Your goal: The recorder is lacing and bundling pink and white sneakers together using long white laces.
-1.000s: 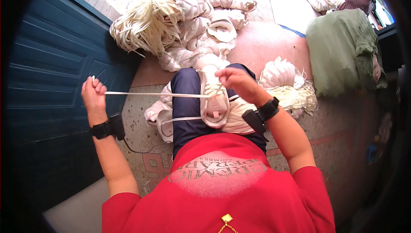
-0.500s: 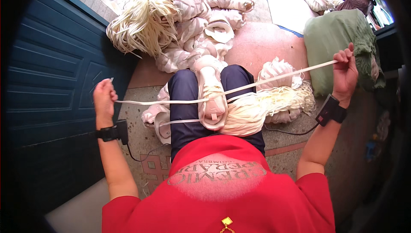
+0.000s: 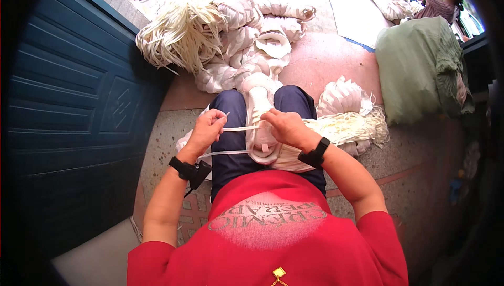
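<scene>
A white and pale pink shoe upper (image 3: 259, 98) lies lengthwise on my lap, between my thighs. My left hand (image 3: 208, 128) is closed in a pinch on a flat white shoelace (image 3: 239, 128), and the lace tip sticks up past the fingertips. This lace runs from the left hand across to the shoe upper. Over the upper's right side, my right hand (image 3: 289, 128) has its fingers bent and pressed together at the eyelet area. What those fingers pinch is hidden. Another white strand (image 3: 228, 153) stretches left from the lower part of the upper.
A bundle of cream laces (image 3: 362, 127) lies right of my legs beside more bundled uppers (image 3: 342, 97). Ahead are a lace heap (image 3: 181, 34) and piled uppers (image 3: 236, 42). A blue door (image 3: 63, 102) stands left, a green sack (image 3: 417, 70) right. A person (image 3: 443, 2) sits far right.
Both hands have come inward from wide apart to the shoe upper. The lace, stretched long between them before, now spans only a short way from the left hand to the upper.
</scene>
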Tool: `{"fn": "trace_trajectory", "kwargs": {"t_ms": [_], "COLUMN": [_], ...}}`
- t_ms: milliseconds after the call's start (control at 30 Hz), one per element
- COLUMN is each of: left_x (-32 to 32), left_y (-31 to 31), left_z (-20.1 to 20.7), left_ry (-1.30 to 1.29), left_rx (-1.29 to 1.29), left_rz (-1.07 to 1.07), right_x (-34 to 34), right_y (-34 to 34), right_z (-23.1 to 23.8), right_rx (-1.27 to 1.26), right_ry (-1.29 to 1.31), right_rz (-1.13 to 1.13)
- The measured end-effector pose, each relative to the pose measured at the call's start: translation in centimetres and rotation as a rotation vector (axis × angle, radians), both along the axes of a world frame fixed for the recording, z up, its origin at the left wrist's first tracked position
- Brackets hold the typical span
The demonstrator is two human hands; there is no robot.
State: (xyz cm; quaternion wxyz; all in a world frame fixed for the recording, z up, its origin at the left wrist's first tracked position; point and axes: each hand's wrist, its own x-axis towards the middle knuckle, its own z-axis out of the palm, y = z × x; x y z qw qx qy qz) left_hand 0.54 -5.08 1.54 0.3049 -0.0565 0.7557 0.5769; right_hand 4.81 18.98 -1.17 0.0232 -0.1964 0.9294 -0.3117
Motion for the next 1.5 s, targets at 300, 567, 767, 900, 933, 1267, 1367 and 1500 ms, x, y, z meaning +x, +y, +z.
{"fn": "trace_trajectory", "kwargs": {"t_ms": [300,567,767,900,933,1267,1367,1500], "left_x": [1.5,1.7,2.0,2.1,2.1,1.4,2.0,2.2], "left_y": [2.1,6.3,8.2,8.4,8.4,9.8,9.6,9.0], "left_z": [-2.1,-3.1,-2.9,-2.4,-2.2,-2.2,-2.7,-3.0], "left_ry": [0.193,0.527,0.632,0.702,0.704,0.694,1.073,1.318], "left_rx": [-0.144,-0.219,-0.357,-0.387,-0.424,-0.671,-0.622,-0.536], "left_rz": [-0.130,-0.323,-0.433,-0.467,-0.480,-0.670,-0.685,-0.655], "right_x": [-1.3,-2.4,-4.4,-5.8,-6.0,-5.5,-4.4,-3.0], "right_y": [0.6,1.3,1.6,1.7,1.6,2.4,2.6,2.7], "right_z": [-0.6,-1.4,-1.3,-0.3,-0.1,1.2,0.5,-0.6], "right_rx": [-0.045,-0.360,-0.373,-0.561,-0.598,-0.804,-0.743,-0.680], "right_ry": [-0.161,-0.226,-0.080,-0.306,-0.434,-0.811,-0.843,-0.919], "right_rz": [0.115,0.042,-0.178,-0.375,-0.504,-0.478,-0.284,-0.069]}}
